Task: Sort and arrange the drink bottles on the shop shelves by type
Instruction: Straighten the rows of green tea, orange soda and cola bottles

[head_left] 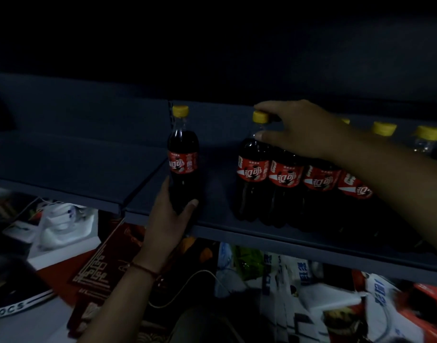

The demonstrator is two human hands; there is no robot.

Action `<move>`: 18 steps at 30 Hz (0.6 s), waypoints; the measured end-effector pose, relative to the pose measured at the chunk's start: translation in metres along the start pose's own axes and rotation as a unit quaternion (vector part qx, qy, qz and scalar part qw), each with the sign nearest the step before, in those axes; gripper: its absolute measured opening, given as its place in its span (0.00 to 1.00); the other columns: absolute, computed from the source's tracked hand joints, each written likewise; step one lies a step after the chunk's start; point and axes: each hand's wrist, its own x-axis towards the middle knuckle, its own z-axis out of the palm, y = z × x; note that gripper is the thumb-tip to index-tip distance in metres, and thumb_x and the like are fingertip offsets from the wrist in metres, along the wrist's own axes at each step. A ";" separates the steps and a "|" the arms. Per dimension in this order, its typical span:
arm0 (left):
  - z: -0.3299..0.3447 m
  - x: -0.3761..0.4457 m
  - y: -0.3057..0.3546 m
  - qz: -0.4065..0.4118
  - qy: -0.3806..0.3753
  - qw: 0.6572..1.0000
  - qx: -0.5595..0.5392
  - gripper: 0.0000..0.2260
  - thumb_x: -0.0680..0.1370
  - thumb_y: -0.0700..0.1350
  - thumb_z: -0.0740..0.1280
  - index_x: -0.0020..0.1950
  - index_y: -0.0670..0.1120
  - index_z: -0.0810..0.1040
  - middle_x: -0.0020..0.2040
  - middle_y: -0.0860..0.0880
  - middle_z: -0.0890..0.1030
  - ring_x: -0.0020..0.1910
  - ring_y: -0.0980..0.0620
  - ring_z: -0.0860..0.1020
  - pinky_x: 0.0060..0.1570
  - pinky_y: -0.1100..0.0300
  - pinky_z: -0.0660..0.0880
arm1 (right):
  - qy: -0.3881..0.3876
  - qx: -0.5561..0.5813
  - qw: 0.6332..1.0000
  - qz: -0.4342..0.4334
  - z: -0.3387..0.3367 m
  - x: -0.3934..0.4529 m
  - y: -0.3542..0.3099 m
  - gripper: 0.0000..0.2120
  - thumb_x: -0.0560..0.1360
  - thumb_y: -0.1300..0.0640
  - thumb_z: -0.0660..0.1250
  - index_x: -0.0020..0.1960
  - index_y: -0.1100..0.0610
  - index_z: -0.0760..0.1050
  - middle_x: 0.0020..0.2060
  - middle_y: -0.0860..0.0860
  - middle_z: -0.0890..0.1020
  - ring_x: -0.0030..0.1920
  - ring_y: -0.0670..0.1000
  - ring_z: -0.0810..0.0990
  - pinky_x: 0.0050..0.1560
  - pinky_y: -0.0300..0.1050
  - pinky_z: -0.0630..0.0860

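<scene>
A single cola bottle (183,159) with a yellow cap and red label stands upright on the dark shelf (237,232), near its front edge. My left hand (166,216) wraps around its base from below. To its right stands a row of several like cola bottles (299,179), side by side. My right hand (296,131) reaches in from the right and pinches the yellow cap of the leftmost bottle (252,169) in that row. Two more yellow caps (384,128) show behind my right forearm. A gap of bare shelf lies between the single bottle and the row.
A second dark shelf board (64,174) adjoins on the left, bare. Below the shelf lie white packets (299,271), a red box (106,266), a white cable (187,288) and red cartons (425,305). The space above the shelf is dark.
</scene>
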 end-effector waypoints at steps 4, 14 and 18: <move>0.012 0.000 0.000 -0.012 0.011 1.000 0.007 0.27 0.78 0.47 0.72 0.74 0.52 0.66 0.64 0.56 0.75 0.62 0.58 0.74 0.61 0.59 0.72 | 0.035 0.034 0.999 -0.010 0.001 -0.002 0.003 0.24 0.76 0.49 0.69 0.70 0.49 0.69 0.60 0.51 0.80 0.54 0.49 0.77 0.53 0.43 0.72; 0.048 -0.002 0.018 0.007 -0.058 0.998 0.034 0.31 0.77 0.50 0.71 0.77 0.51 0.62 0.65 0.55 0.75 0.61 0.58 0.74 0.56 0.64 0.70 | 0.034 -0.023 0.999 -0.029 0.011 -0.014 0.014 0.33 0.77 0.46 0.66 0.78 0.49 0.57 0.69 0.52 0.71 0.70 0.54 0.66 0.67 0.48 0.63; 0.048 -0.002 0.024 0.003 -0.075 0.995 0.061 0.31 0.77 0.51 0.71 0.77 0.50 0.61 0.68 0.50 0.76 0.65 0.51 0.75 0.54 0.64 0.70 | 0.054 -0.040 0.996 -0.051 0.008 -0.026 0.020 0.33 0.77 0.47 0.67 0.77 0.51 0.58 0.69 0.52 0.70 0.67 0.53 0.68 0.69 0.44 0.59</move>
